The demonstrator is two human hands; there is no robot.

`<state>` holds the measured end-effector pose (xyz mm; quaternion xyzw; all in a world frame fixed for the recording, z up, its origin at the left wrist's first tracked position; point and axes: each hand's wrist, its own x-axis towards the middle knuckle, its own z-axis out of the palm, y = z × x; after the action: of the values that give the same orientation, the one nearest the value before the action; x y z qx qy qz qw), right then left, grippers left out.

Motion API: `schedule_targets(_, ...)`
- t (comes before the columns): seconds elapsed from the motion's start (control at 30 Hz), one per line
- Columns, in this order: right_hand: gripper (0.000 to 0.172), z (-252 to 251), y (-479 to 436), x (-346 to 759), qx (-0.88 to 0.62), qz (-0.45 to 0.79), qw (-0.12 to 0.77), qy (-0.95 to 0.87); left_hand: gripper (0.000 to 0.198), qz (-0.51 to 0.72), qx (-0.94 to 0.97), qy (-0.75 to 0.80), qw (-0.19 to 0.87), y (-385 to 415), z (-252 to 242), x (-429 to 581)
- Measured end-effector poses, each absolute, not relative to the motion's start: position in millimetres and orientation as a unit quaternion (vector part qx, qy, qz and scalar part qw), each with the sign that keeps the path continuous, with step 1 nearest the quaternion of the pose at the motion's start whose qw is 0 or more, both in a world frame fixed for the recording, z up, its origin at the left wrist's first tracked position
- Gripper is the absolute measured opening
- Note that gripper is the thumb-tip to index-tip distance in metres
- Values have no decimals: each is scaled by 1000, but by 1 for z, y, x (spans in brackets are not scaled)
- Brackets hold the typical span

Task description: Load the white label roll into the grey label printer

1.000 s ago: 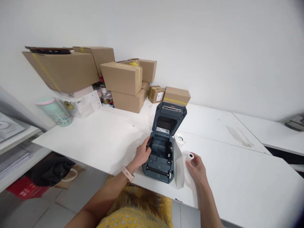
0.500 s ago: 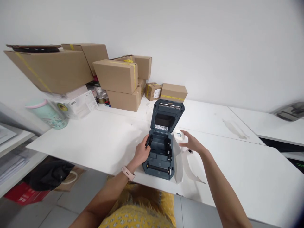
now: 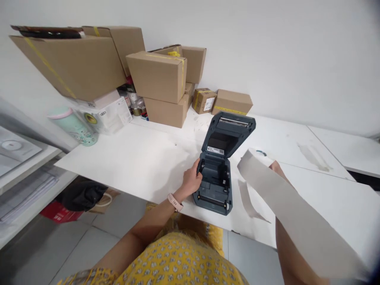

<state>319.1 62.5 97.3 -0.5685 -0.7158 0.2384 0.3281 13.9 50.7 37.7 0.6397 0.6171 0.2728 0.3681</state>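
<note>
A dark grey label printer [image 3: 212, 186] stands on the white table with its lid [image 3: 230, 136] tilted up and its inner bay bare. My left hand [image 3: 191, 177] grips the printer's left side wall, thumb over the edge. To the right of the printer, my right hand [image 3: 276, 168] holds a white label roll [image 3: 247, 160] raised above the table. A long white strip [image 3: 303, 217] hangs loose from the roll toward the lower right, covering part of my right forearm. The roll hides most of my right fingers. Below it a curled paper strip [image 3: 249, 204] lies beside the printer.
Cardboard boxes [image 3: 156, 77] are stacked at the back left, with two small boxes [image 3: 233, 101] along the wall. A mint tumbler [image 3: 74, 126] and a white carton [image 3: 111, 116] stand at the left. The table's front edge [image 3: 166, 201] runs close to my body.
My right hand has lifted the label roll off the table and turned it, and its strip now trails right. My left hand stays on the printer. The view has shifted.
</note>
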Motion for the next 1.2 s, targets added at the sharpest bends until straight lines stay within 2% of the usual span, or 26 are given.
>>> schedule_targets(0.1, 61, 113, 68, 275, -530, 301, 269, -745, 70, 272, 643, 613, 370, 50, 40, 13)
schedule_targets(0.17, 66, 116, 78, 247, -502, 308, 200, -783, 70, 275, 643, 610, 373, 50, 41, 12)
schedule_targets(0.4, 67, 96, 102, 213, -487, 191, 39, -851, 69, 272, 630, 618, 383, 50, 42, 13)
schedule_targets(0.57, 69, 69, 114, 206, -489, 148, -5, -860, 69, 262, 643, 615, 373, 52, 38, 12)
schedule_targets(0.77, 69, 56, 110, 198, -506, 130, 23, -852, 68, 261, 657, 609, 360, 53, 34, 12)
schedule_targets(1.0, 52, 55, 23, 205, -459, 153, 186, -855, 68, 281, 638, 605, 384, 51, 39, 13)
schedule_targets(1.2, 54, 25, -29, 190, -485, 77, 216, -844, 69, 287, 629, 612, 385, 51, 41, 14)
